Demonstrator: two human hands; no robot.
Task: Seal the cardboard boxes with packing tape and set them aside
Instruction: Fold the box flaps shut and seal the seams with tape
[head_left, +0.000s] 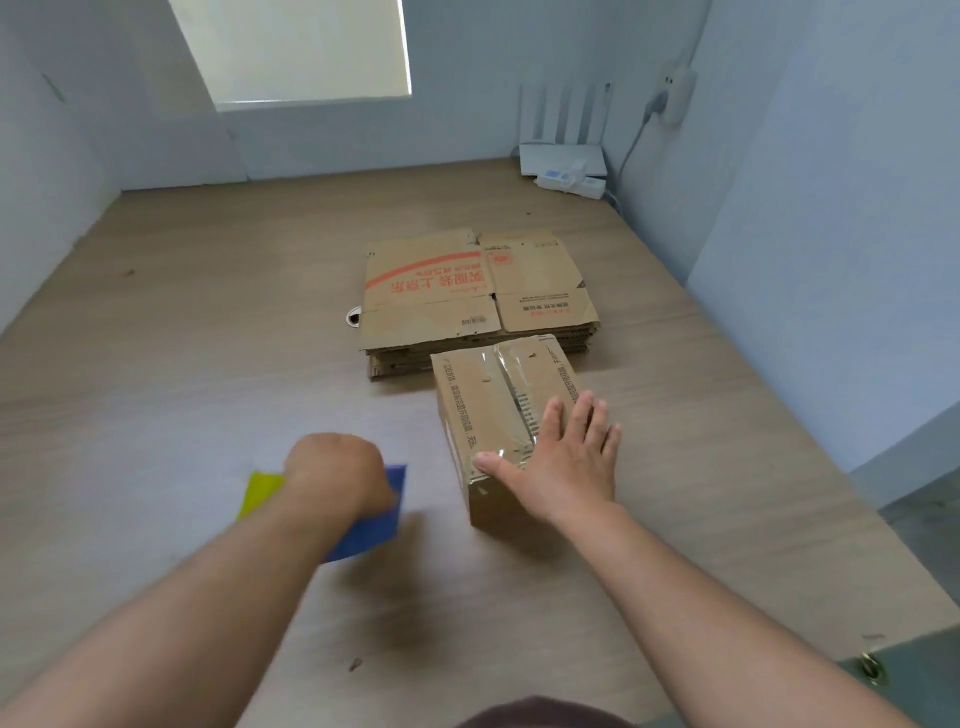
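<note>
A small closed cardboard box (483, 410) stands on the wooden table (208, 338), clear packing tape running along its top seam and down the near end. My right hand (563, 457) lies flat on the box's near right top, fingers straight, thumb at the near edge. My left hand (337, 475) is curled round a blue and yellow tape dispenser (371, 525), blurred, just left of the box and low over the table. The roll itself is hidden by the hand.
A stack of flattened cardboard boxes (478, 291) lies just behind the small box. A white router (563, 156) and a power strip (571, 183) sit in the far right corner, with walls on three sides. The table's right edge (852, 519) drops off nearby.
</note>
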